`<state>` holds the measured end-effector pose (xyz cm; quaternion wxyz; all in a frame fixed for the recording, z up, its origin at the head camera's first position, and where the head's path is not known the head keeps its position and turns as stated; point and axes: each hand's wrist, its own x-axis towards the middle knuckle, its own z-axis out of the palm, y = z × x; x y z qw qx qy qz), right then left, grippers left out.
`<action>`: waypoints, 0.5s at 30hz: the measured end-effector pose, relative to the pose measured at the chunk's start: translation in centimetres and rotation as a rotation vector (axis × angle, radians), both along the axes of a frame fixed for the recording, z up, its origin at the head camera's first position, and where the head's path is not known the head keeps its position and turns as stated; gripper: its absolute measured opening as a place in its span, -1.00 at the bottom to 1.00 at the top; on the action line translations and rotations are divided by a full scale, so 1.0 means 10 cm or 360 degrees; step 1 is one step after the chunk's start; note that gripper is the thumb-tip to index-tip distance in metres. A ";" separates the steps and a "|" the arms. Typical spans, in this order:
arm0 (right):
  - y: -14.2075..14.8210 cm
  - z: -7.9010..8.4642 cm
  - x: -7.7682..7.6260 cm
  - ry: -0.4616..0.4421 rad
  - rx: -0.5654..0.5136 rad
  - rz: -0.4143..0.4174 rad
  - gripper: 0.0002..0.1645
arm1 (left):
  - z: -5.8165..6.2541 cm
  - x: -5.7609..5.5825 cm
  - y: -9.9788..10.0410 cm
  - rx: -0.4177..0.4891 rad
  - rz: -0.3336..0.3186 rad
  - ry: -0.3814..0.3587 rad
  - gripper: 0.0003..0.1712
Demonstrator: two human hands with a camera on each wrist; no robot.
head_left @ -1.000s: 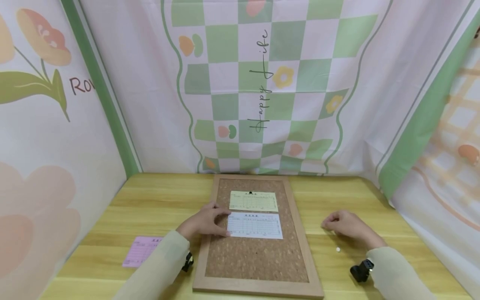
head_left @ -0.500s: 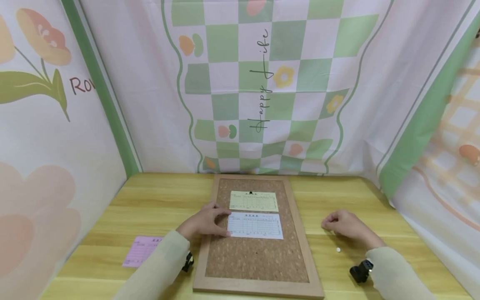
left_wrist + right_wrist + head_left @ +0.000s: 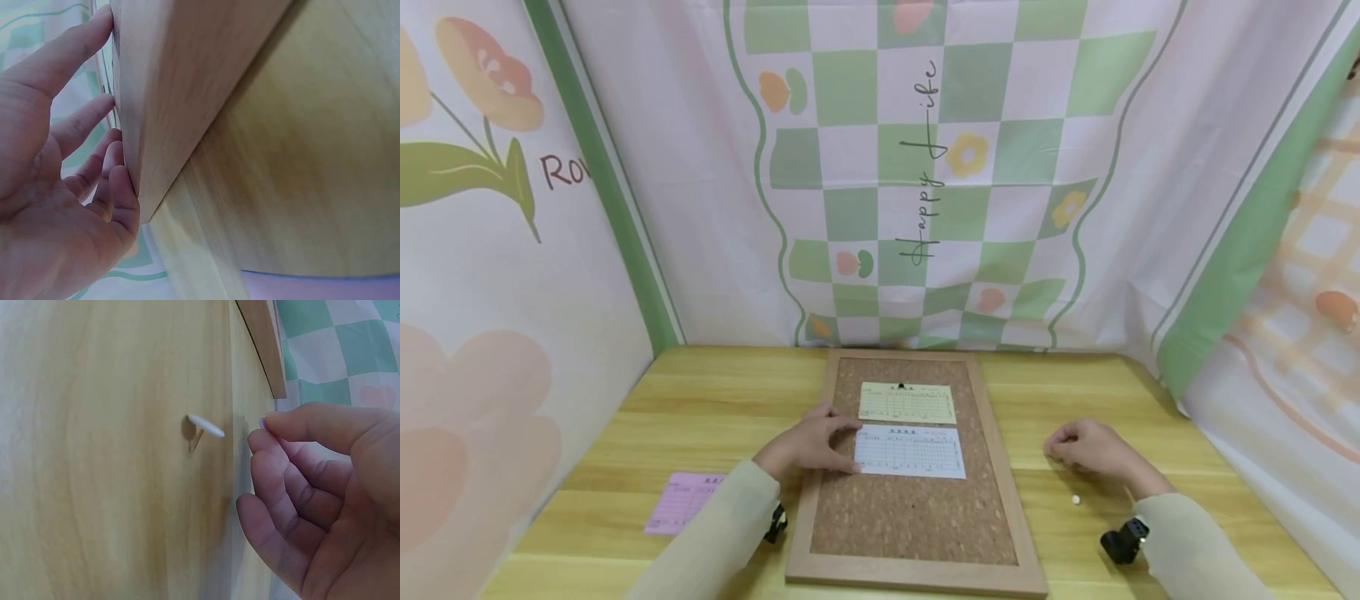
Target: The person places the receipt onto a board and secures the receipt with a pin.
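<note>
My left hand [image 3: 811, 442] lies across the cork board's left frame, thumb and index finger spread to the left corners of a white printed slip [image 3: 910, 452]. The slip lies flat on the cork board [image 3: 917, 521], just below a yellow slip [image 3: 907, 403] with a small black pin [image 3: 901, 386] at its top edge. In the left wrist view the other fingers of the left hand [image 3: 69, 144] curl beside the frame. Right of the board, my right hand [image 3: 1092, 452] pinches a small whitish thumbtack [image 3: 263, 423], mostly hidden between thumb and index finger.
Another white-headed thumbtack [image 3: 206, 425] lies on the wooden table [image 3: 1030, 392] near the right hand, its point touching the tabletop. A pink slip [image 3: 683, 503] lies left of the board, partly under the left sleeve in view. Patterned curtains [image 3: 970, 208] hang behind the table.
</note>
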<state>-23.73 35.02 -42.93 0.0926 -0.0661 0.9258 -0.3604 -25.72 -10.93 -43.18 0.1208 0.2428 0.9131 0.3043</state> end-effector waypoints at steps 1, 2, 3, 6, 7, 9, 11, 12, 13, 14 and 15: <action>0.00 0.00 0.00 -0.0003 -0.0005 0.0001 -0.77 | 0.00 0.00 0.00 -0.0004 0.0001 -0.0001 -0.18; 0.00 0.01 0.00 -0.0003 -0.0012 0.0009 -0.76 | 0.00 0.00 0.00 -0.0008 0.0004 -0.0002 -0.18; -0.01 0.02 0.00 -0.0004 -0.0022 0.0013 -0.76 | -0.01 0.00 0.00 -0.0011 0.0007 -0.0003 -0.18; -0.02 0.04 -0.01 -0.0002 -0.0037 0.0025 -0.76 | 0.00 0.00 0.00 -0.0011 0.0009 -0.0007 -0.18; -0.03 0.04 -0.02 -0.0003 -0.0045 0.0030 -0.76 | 0.00 0.00 0.00 -0.0007 0.0011 -0.0009 -0.18; -0.04 0.04 -0.04 -0.0007 -0.0056 0.0034 -0.77 | 0.00 0.00 0.00 0.0001 0.0011 -0.0012 -0.18; -0.05 0.06 -0.05 -0.0020 -0.0063 0.0035 -0.79 | 0.01 0.00 0.01 0.0004 0.0010 -0.0014 -0.18; -0.06 0.06 -0.06 -0.0024 -0.0058 0.0034 -0.80 | 0.00 0.00 0.01 0.0005 0.0011 -0.0012 -0.18; -0.07 0.06 -0.07 -0.0028 -0.0054 0.0036 -0.80 | 0.00 0.00 0.01 0.0007 0.0011 -0.0012 -0.18; -0.08 0.08 -0.07 -0.0032 -0.0047 0.0036 -0.80 | 0.00 -0.01 0.01 0.0009 0.0010 -0.0012 -0.18; -0.09 0.08 -0.07 -0.0036 -0.0045 0.0038 -0.81 | 0.00 0.00 0.01 0.0011 0.0010 -0.0012 -0.18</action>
